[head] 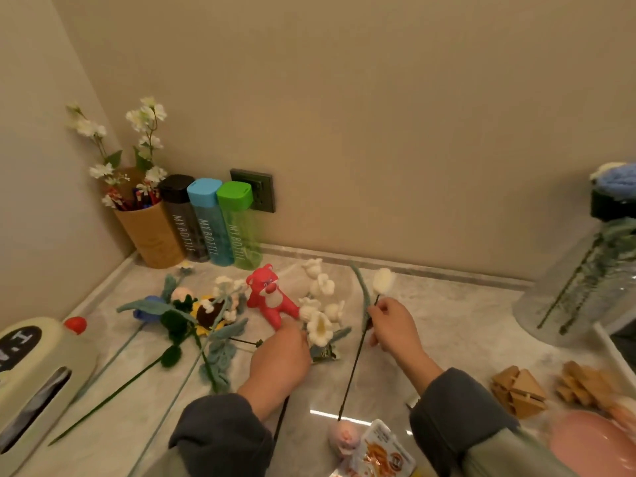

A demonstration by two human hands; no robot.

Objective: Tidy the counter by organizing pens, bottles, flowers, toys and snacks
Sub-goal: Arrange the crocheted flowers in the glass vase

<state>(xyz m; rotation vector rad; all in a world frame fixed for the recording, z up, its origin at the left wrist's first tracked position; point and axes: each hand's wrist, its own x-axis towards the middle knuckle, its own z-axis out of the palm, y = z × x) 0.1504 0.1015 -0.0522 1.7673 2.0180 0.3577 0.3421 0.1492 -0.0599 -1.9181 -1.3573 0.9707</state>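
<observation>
My right hand [392,327] pinches the dark stem of a crocheted white tulip [382,279] with a long green leaf, lifted over the marble counter [457,325]. My left hand [280,359] rests palm down on the stems beside a cluster of white crocheted lilies [320,318]; whether it grips them I cannot tell. A red bear toy [270,296] lies just behind that hand. To the left sprawl more crocheted flowers, among them a sunflower [208,311] and a blue bloom [146,309]. A pen holder [149,228] and three "MY BOTTLE" bottles [210,222] stand in the corner.
A glass vase [581,287] holding flowers stands at the right. A tissue box [38,376] sits at the near left. Wooden puzzle pieces [519,390], a pink plate [592,442] and a snack packet [378,452] lie near the front. A wall socket [256,189] is behind the bottles.
</observation>
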